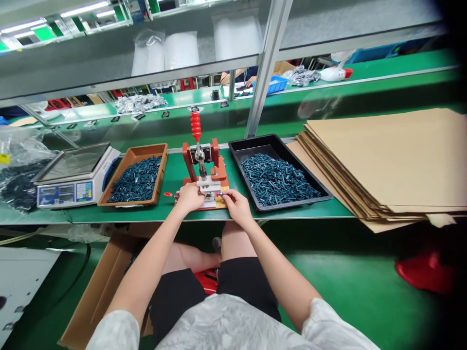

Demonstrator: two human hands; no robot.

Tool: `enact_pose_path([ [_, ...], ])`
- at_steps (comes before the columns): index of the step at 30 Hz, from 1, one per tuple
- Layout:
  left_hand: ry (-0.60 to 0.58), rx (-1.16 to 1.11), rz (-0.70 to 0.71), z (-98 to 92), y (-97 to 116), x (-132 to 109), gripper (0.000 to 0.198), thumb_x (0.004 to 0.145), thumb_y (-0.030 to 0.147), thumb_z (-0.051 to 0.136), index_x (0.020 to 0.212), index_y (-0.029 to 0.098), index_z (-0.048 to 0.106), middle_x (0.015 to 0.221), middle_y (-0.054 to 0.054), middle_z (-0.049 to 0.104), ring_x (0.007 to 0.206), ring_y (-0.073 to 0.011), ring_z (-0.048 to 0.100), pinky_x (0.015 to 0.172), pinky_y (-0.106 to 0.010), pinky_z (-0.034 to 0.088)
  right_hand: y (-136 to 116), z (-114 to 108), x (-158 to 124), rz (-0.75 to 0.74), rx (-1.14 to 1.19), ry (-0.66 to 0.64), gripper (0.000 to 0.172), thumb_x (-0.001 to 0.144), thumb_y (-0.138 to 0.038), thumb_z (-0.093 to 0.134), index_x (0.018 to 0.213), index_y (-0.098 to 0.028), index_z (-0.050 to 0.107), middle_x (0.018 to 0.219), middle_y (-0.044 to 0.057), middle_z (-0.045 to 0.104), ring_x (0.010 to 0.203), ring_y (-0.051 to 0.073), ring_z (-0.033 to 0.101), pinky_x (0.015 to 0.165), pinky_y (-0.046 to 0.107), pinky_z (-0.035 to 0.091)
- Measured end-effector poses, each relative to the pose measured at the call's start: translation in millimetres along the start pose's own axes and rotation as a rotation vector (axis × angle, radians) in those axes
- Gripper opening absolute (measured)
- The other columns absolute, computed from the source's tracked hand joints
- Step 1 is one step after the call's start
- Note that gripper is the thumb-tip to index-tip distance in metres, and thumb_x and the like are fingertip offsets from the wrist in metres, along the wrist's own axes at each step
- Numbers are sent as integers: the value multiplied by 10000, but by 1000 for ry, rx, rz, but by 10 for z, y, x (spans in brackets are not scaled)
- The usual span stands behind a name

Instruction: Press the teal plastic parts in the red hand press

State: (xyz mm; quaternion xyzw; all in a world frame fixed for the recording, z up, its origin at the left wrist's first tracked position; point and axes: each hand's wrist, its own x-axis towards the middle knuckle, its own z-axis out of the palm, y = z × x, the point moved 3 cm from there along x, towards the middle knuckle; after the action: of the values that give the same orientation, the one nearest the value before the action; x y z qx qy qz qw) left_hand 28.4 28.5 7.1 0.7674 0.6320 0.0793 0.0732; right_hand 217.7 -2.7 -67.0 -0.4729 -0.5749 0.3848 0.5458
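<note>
Head view: the left hand [189,198] and right hand [237,206] are placed against the base of a red bench press [189,155], which is seated on the green worktop [171,177] between a brown tray [146,150] and a black tray [255,141]. Fingers [228,194] are curled inward; anything held is hidden by the hands, so a grip cannot be confirmed.

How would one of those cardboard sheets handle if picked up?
Probably floppy: the cardboard sheet is thin and wide. Likely light for its size. Its stack sits offset, so sheets may slide when pushed.
</note>
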Motion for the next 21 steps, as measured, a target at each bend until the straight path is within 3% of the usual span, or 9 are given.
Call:
enact_pose_path([
  [7,17,-37,34,-12,-11,-39,265,887,287,637,1077,185,791,1170,-121,752,1168,-330,662,1005,-401,514,-13,68,106,-1,-43,-32,235,890,-407,609,963,-213,719,879,47,725,793,214,673,797,355,566],
  [11,-51,-53,122,-35,-81,-70,295,786,362,786,1032,200,795,1172,-96,748,1125,-317,671,988,-388,523,-90,208,236,-112,-216,-126,128,871,-273,640,920,-230,750,932,49,700,917,232,663,911,381,545],
  [16,-47,-93,189,-34,-146,-84,264,779,314,800,1011,189,793,1221,-93,733,1170,-303,653,1017,-382,514,-158,378,325,-197,-214,-138,287,848,-149,647,1100,-226,759,1156,81,700,1083,256,669,1013,408,531],
  [21,-24,-124,189,-17,-149,-76,235,778,315,797,976,188,797,1196,-97,741,1133,-303,670,997,-399,533,-145,397,312,-271,-272,-189,276,855,-123,642,1078,-215,777,1190,92,705,1116,264,672,1055,432,529],
])
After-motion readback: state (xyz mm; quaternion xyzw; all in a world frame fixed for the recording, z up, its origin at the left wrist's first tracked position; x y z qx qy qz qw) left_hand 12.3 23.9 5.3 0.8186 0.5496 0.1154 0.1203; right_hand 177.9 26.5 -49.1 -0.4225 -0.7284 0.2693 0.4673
